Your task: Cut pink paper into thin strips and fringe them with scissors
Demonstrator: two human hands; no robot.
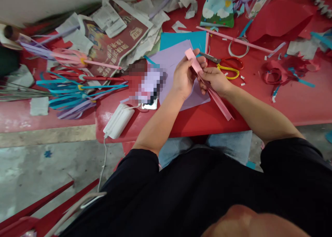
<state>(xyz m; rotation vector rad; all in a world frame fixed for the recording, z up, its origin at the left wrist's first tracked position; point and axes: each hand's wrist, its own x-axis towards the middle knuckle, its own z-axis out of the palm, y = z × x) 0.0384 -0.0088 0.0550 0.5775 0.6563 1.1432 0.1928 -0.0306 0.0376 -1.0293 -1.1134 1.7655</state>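
A long folded strip of pink paper (219, 103) runs slantwise between my hands, its lower end free above the table's front edge. My left hand (183, 76) grips its upper part, fingers curled behind and thumb on the front. Just below, my right hand (214, 78) pinches the same strip between thumb and fingers. Beneath the hands lie sheets of lilac paper (169, 69) and a teal sheet (176, 39). Scissors (230, 64) with red and yellow handles rest right beside my hands, the blade tips partly hidden by my left fingers.
Paper-strip flowers (67, 88) in teal, pink and purple lie left, near crumpled newspaper (111, 20). A white power bank (119, 121) with a cable and a blurred phone (150, 84) are at front left. Right are a tape roll (238, 47) and red paper scraps (276, 72).
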